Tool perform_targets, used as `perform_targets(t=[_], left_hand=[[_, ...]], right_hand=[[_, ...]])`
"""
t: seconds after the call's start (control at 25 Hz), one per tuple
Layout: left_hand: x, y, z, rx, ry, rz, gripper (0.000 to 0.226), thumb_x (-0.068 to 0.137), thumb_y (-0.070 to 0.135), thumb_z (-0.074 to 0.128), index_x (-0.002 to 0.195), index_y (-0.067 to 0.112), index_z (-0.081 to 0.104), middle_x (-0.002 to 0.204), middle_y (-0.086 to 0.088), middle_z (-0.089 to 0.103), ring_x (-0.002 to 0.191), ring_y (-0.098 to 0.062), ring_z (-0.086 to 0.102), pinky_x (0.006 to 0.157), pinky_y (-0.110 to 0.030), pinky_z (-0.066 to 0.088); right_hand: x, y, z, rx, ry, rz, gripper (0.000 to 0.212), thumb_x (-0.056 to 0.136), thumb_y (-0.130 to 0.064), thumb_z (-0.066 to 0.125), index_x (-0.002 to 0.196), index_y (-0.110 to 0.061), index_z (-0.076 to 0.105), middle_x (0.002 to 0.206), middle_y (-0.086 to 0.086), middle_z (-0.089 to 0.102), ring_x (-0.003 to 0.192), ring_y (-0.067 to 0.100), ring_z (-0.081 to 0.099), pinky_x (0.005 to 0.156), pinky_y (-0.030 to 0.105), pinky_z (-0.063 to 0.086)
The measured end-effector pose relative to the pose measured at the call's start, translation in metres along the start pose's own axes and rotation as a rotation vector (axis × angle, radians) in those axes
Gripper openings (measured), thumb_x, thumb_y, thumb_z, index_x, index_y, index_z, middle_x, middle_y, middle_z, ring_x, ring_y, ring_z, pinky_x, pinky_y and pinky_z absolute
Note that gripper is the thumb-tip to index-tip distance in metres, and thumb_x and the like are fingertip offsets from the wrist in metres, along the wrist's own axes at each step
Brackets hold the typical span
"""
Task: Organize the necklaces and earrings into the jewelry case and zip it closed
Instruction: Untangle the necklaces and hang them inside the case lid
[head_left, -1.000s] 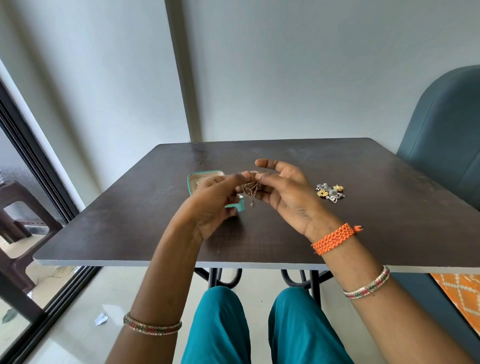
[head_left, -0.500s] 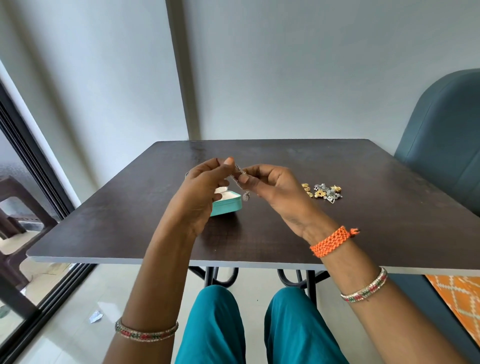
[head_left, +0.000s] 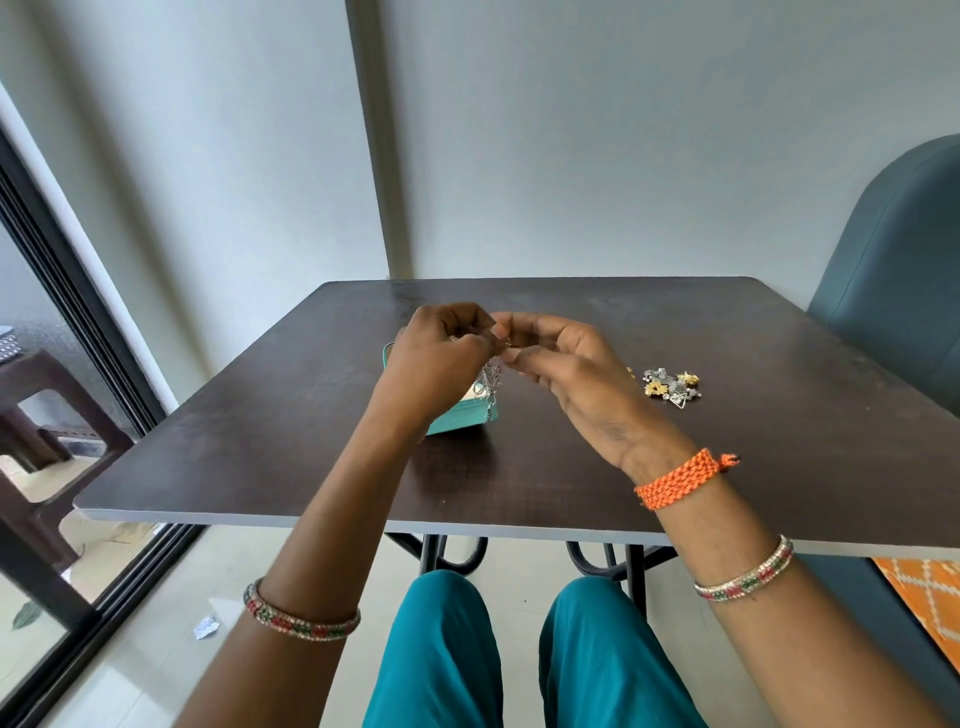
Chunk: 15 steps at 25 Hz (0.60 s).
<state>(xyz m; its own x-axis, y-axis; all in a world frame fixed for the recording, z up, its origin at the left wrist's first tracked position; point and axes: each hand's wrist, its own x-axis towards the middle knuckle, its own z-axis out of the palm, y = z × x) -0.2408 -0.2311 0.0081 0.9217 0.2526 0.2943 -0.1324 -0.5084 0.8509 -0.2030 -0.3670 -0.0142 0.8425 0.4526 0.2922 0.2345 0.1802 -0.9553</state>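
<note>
We count one small turquoise jewelry case (head_left: 457, 418), open on the dark wooden table (head_left: 571, 467) near its middle, and one loose heap of silver and gold earrings (head_left: 670, 388) toward the right edge. Our left hand (head_left: 441, 364) and right hand (head_left: 566, 369) meet just above the case, both pinching one thin silver necklace (head_left: 491, 379) that dangles over it.
</note>
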Motion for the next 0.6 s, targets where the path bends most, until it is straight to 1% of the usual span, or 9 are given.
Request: perform_targets(t=[0.04,0.12,0.16,0.24,0.32,0.4,0.44,0.52,0.6], left_hand=[[0.001,0.0,0.0,0.021,0.007,-0.003,0.023,0.088,0.023,0.061,0.066,0.018,0.065,0.059,0.001,0.055,0.053,-0.011,0.043,0.056,-0.026,0.032],[0.003,-0.001,-0.002,0.028,0.027,-0.023,0.026,0.088,0.025,0.061,0.064,0.017,0.065,0.057,0.0,0.054,0.048,-0.009,0.039,0.052,-0.025,0.03],[0.004,-0.002,-0.004,0.0,0.025,-0.036,0.026,0.088,0.027,0.062,0.065,0.016,0.066,0.06,-0.003,0.055,0.049,-0.009,0.04,0.053,-0.024,0.031],[0.005,-0.005,-0.008,-0.103,-0.004,-0.058,0.027,0.087,0.032,0.064,0.072,0.011,0.071,0.07,-0.012,0.056,0.062,-0.014,0.044,0.061,-0.025,0.033],[0.007,-0.01,-0.009,-0.157,-0.035,-0.094,0.03,0.086,0.036,0.066,0.074,0.009,0.072,0.073,-0.012,0.055,0.064,-0.016,0.042,0.06,-0.023,0.033],[0.01,-0.017,-0.009,-0.174,-0.062,-0.122,0.028,0.085,0.037,0.064,0.068,0.015,0.069,0.069,-0.009,0.052,0.056,-0.008,0.038,0.049,-0.018,0.03],[0.011,-0.022,-0.008,-0.176,-0.076,-0.131,0.028,0.085,0.039,0.064,0.067,0.017,0.068,0.069,-0.008,0.05,0.056,-0.008,0.037,0.049,-0.019,0.028],[0.015,-0.032,-0.008,-0.182,-0.115,-0.131,0.035,0.077,0.05,0.064,0.071,0.017,0.07,0.074,-0.01,0.051,0.066,-0.018,0.036,0.056,-0.026,0.025],[0.02,-0.043,-0.009,-0.212,-0.15,-0.12,0.047,0.07,0.059,0.067,0.077,0.013,0.072,0.08,-0.011,0.056,0.075,-0.021,0.039,0.063,-0.03,0.028]], right_hand=[[0.001,-0.002,0.0,-0.011,-0.006,-0.025,0.026,0.086,0.002,0.06,0.11,-0.004,0.066,0.104,0.006,0.069,0.098,0.008,0.063,0.093,0.02,0.048],[0.004,-0.004,0.001,-0.102,0.01,-0.082,0.026,0.085,0.002,0.062,0.111,-0.003,0.066,0.105,0.008,0.069,0.097,0.01,0.064,0.094,0.023,0.05],[0.007,-0.003,0.002,-0.154,0.028,-0.108,0.026,0.084,0.001,0.063,0.11,-0.003,0.067,0.103,0.006,0.07,0.094,0.009,0.065,0.092,0.024,0.051],[0.012,-0.003,0.003,-0.25,0.084,-0.143,0.023,0.082,-0.004,0.068,0.105,-0.004,0.07,0.094,0.004,0.072,0.088,0.01,0.068,0.087,0.027,0.054],[0.018,-0.004,0.002,-0.372,0.138,-0.159,0.017,0.08,-0.011,0.073,0.096,-0.007,0.074,0.084,0.002,0.073,0.08,0.011,0.07,0.08,0.027,0.057],[0.025,-0.004,0.002,-0.573,0.155,-0.191,0.01,0.081,-0.017,0.073,0.088,-0.012,0.076,0.073,-0.005,0.071,0.07,0.005,0.067,0.069,0.02,0.054],[0.028,-0.004,0.004,-0.675,0.161,-0.215,0.007,0.081,-0.019,0.073,0.085,-0.014,0.076,0.07,-0.007,0.069,0.066,0.003,0.064,0.063,0.017,0.051],[0.034,0.0,0.009,-0.786,0.168,-0.232,0.007,0.083,-0.019,0.071,0.081,-0.014,0.075,0.071,-0.006,0.069,0.065,0.004,0.062,0.058,0.016,0.047],[0.042,0.008,0.012,-0.794,0.147,-0.197,0.009,0.085,-0.018,0.068,0.081,-0.013,0.073,0.073,-0.006,0.067,0.064,0.001,0.058,0.054,0.007,0.041]])
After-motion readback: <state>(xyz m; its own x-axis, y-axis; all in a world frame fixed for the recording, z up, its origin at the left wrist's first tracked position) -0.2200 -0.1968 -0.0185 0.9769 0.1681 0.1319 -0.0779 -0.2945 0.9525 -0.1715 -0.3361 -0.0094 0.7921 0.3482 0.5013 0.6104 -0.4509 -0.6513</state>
